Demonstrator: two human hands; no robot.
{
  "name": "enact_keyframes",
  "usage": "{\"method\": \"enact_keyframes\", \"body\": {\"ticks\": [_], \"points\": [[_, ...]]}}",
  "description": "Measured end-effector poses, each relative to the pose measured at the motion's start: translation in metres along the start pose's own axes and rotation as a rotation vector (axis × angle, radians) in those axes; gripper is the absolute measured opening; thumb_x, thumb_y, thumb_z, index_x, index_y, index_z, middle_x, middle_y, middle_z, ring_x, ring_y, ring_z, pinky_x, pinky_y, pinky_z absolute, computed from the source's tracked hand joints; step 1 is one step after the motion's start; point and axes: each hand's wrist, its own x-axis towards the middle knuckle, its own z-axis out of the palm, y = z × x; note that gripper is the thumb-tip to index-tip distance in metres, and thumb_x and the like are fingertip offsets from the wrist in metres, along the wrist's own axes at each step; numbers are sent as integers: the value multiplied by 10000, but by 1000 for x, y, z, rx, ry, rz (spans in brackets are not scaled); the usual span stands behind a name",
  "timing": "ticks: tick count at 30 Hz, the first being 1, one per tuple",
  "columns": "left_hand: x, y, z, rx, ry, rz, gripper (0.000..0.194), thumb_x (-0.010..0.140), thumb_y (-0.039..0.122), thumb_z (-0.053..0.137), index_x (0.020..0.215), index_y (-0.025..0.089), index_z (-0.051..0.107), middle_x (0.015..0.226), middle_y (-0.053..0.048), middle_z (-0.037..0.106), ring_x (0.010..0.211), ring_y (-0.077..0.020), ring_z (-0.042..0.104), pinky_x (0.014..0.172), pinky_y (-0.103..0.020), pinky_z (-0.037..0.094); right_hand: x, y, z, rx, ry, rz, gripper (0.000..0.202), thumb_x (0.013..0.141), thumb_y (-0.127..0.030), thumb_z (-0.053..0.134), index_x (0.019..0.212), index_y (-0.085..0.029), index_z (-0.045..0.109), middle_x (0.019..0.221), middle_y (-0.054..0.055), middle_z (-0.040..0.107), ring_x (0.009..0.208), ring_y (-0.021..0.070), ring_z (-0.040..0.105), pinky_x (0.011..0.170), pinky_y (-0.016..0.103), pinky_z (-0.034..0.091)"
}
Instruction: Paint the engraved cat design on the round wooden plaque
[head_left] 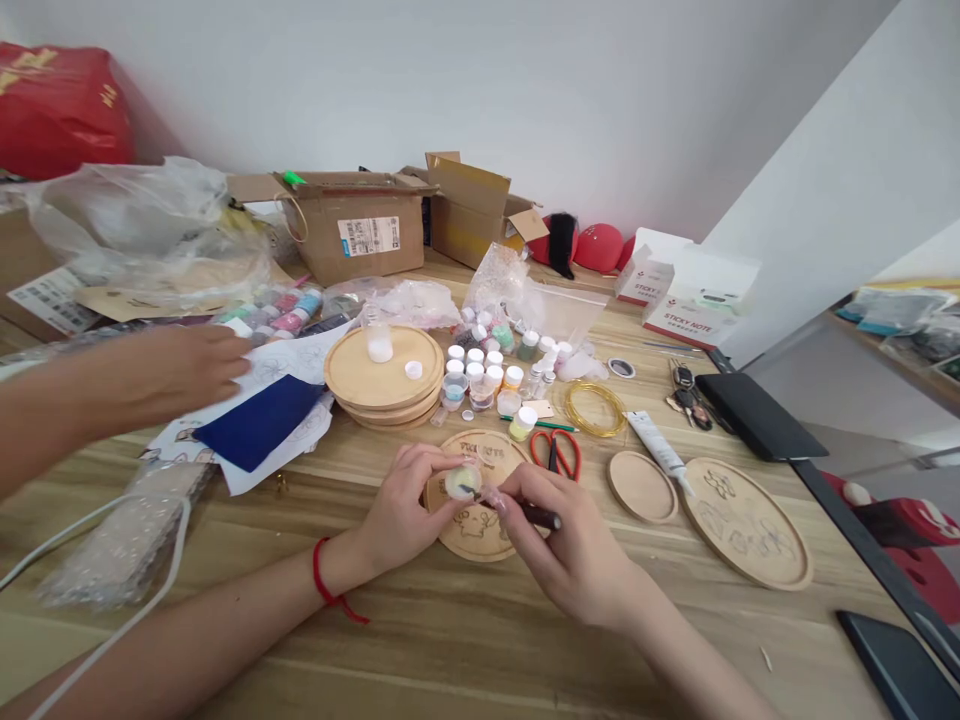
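Left hand (405,508): forearm from the lower left, thumb and fingers pinching a small cup (460,485) at centre frame, above a round wooden board (474,524). Right hand (574,545): forearm from the lower right, fingers curled, pinching a dark-handled tool (543,516), tip at the cup.

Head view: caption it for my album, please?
Left hand holds a small cup over a patterned wooden plate; right hand holds a dark-handled tool to the cup.
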Motion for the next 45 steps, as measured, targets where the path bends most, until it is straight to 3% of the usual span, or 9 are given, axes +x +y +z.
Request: {"method": "enact_keyframes", "body": {"ticks": [6, 11, 17, 22, 27, 32, 37, 41, 45], "points": [[-1, -4, 1, 13, 23, -23, 299, 863, 397, 660, 1106, 227, 617, 993, -49, 678, 951, -218, 629, 854, -379, 507, 2, 9, 2, 43, 36, -30, 168, 971, -253, 512, 1078, -183, 621, 964, 88, 693, 863, 185, 639, 771, 305, 508], [-1, -5, 2, 30, 11, -32, 306, 852, 413, 675, 1088, 225, 624, 991, -49, 676, 944, -220, 624, 846, -383, 501, 0, 5, 0, 5, -9, 29, 161, 971, -222, 484, 942, -182, 637, 769, 46, 669, 694, 164, 605, 645, 280, 479], [-1, -2, 1, 33, 16, -8, 294, 861, 390, 668, 1095, 222, 608, 991, -48, 673, 946, -214, 620, 844, -376, 495, 2, 9, 0, 48, 43, -27, 158, 968, -222, 505, 1056, -172, 626, 935, 81, 700, 824, 176, 638, 737, 292, 491], [1, -1, 2, 34, 13, 23, 295, 862, 420, 668, 1073, 221, 612, 975, -38, 687, 938, -215, 623, 853, -384, 484, 1, 8, 0, -59, 42, -22, 169, 967, -201, 481, 865, -180, 615, 715, 34, 643, 649, 159, 577, 628, 281, 441], [2, -5, 2, 43, 51, 33, 278, 873, 382, 655, 1096, 225, 604, 992, -38, 689, 936, -215, 624, 834, -378, 481, 2, 8, 0, 82, 20, -41, 149, 973, -230, 501, 1057, -194, 620, 945, 77, 696, 828, 175, 642, 714, 277, 492], [4, -4, 2, 48, 15, 49, 296, 874, 431, 650, 1092, 235, 606, 988, -37, 700, 922, -219, 629, 832, -391, 466, 2, 9, 1, -57, 39, -61, 139, 965, -200, 490, 915, -188, 619, 757, 45, 661, 680, 171, 588, 640, 294, 448], [3, -2, 1, 52, 13, 82, 279, 890, 403, 639, 1101, 230, 578, 1023, -35, 702, 934, -211, 627, 831, -382, 447, 3, 10, 1, -20, 60, -90, 135, 968, -218, 506, 1011, -172, 626, 853, 71, 688, 749, 175, 611, 676, 294, 464], [2, -3, 2, 56, -11, 141, 292, 873, 386, 669, 1101, 233, 571, 1024, -26, 703, 940, -208, 627, 850, -379, 429, 3, 8, 1, -112, 79, -118, 198, 961, -170, 477, 813, -177, 608, 676, 34, 626, 631, 162, 553, 614, 299, 427], [3, -6, 2, 66, 4, 114, 292, 890, 397, 638, 1119, 226, 576, 1032, -33, 696, 940, -210, 627, 845, -379, 432, 3, 9, 2, 31, 29, -117, 129, 965, -206, 524, 1023, -182, 637, 909, 72, 706, 815, 172, 634, 722, 289, 492]]}}
